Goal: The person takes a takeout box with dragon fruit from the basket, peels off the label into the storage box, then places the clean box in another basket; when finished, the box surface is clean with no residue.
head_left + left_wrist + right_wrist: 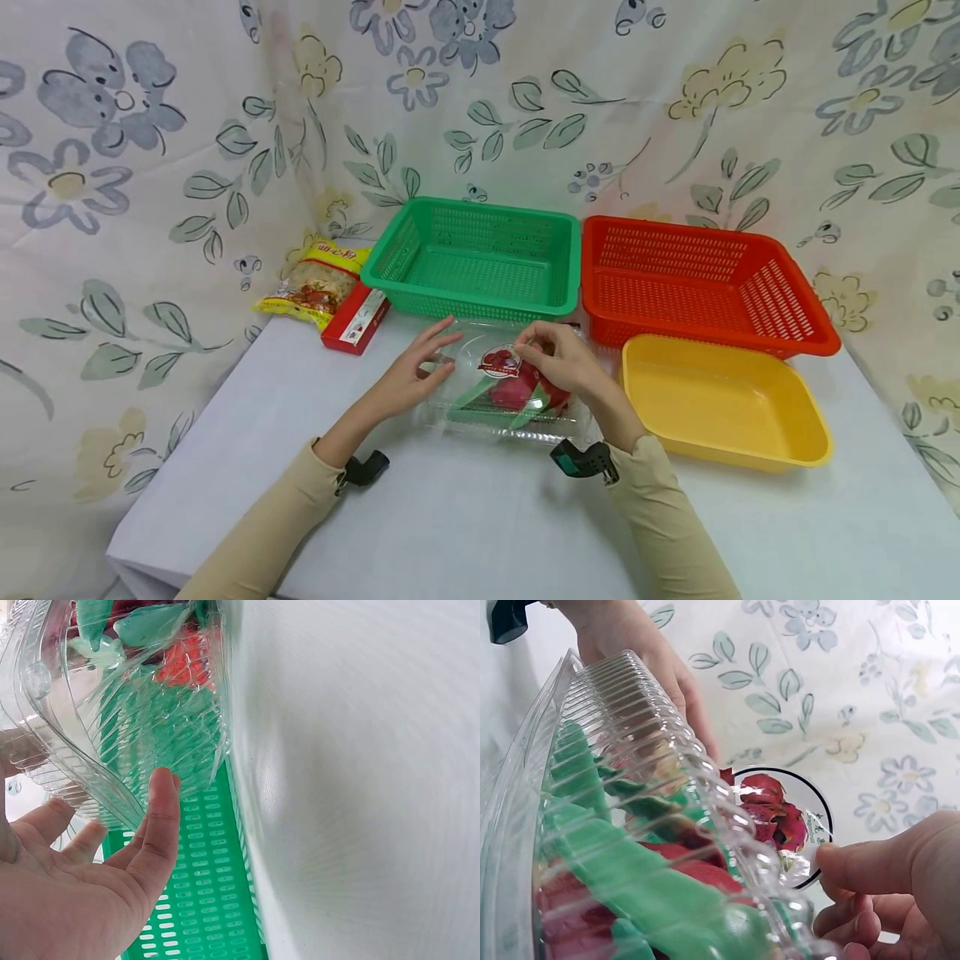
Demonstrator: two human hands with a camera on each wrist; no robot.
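A clear plastic clamshell box (pixel 465 408) with dragon fruit (pixel 514 390) inside, red-pink with green tips, lies in front of the green basket. On or just over its lid is a round label (pixel 772 817) printed with dragon fruit. My right hand (pixel 558 357) pinches the label's edge between thumb and fingers, as the right wrist view shows. At the box's left end, my left hand (pixel 412 375) has its fingers spread, fingertips right at the clear wall; in the left wrist view the left hand (pixel 97 877) shows beside the ridged plastic.
Behind the box stands a green basket (pixel 472 302), with a red basket (pixel 705 325) to its right. A yellow tray (pixel 720 454) is at the right front. A yellow food bag (pixel 318 283) and a red box (pixel 356 321) lie left of the green basket, on the white table (pixel 465 517).
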